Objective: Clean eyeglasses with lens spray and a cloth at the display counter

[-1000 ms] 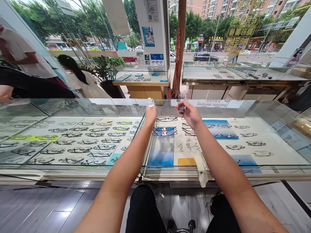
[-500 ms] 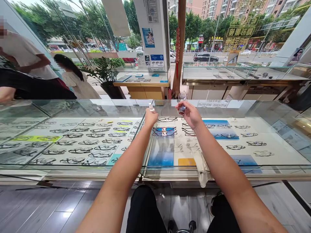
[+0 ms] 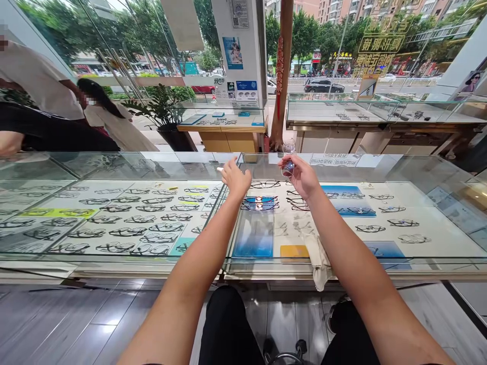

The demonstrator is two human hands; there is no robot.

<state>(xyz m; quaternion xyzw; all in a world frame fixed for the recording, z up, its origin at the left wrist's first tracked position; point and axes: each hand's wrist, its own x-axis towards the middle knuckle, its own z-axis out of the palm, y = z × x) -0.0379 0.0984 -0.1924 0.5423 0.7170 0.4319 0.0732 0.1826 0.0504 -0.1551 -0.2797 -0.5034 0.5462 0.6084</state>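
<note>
My left hand [image 3: 236, 179] is closed round a small spray bottle [image 3: 219, 169]; only its white tip shows, pointing left past my fingers. My right hand [image 3: 301, 176] pinches a pair of clear-lensed glasses [image 3: 288, 157] and holds them upright just above the glass counter top [image 3: 380, 167]. The two hands are about a hand's width apart, over the far middle of the counter. Both forearms reach out over the counter from my seat.
Rows of eyeglass frames [image 3: 125, 220] lie inside the glass display case. A pale cloth [image 3: 318, 259] hangs over the near edge beside a yellow card [image 3: 293, 251] and a blue pad [image 3: 254, 234]. Two people [image 3: 45, 101] stand at the far left. More counters [image 3: 380, 114] stand behind.
My left hand has tipped the spray bottle from upright over to the left, so only its tip shows. My right hand and the glasses have barely moved.
</note>
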